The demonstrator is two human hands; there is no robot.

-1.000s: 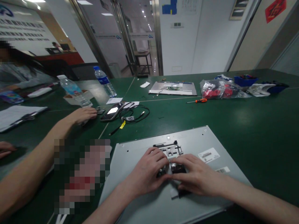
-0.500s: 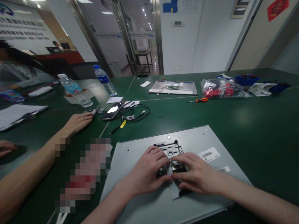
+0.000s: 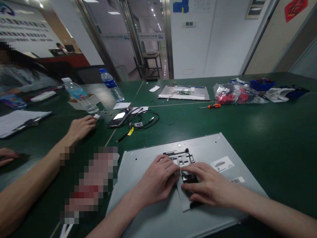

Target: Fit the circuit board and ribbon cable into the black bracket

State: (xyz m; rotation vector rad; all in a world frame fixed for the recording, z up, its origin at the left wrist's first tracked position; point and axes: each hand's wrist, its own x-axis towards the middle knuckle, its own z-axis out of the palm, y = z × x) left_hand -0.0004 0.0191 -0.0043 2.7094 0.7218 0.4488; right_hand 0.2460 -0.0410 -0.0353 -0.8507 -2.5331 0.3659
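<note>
Left fingers (image 3: 172,169) bent, hold hidden; right fingers (image 3: 193,170) part-spread at black component (image 3: 189,178), grip unclear. Best press lightly, keeping grey strip (image 3: 184,199) between them unkinked.

Bare left hand (image 3: 160,180): back up, fingers bent and bunched, aimed forward and right, thumb mostly hidden. Bare right hand (image 3: 208,185): comes in from the right, back up, index and thumb parted with a gap between, lower fingers curled under. Index fingertips nearly meet; can't tell if touching. Bare left forearm (image 3: 121,211) slants up from bottom edge. Bare right forearm (image 3: 269,208) enters lower right, wrist near straight.
</note>
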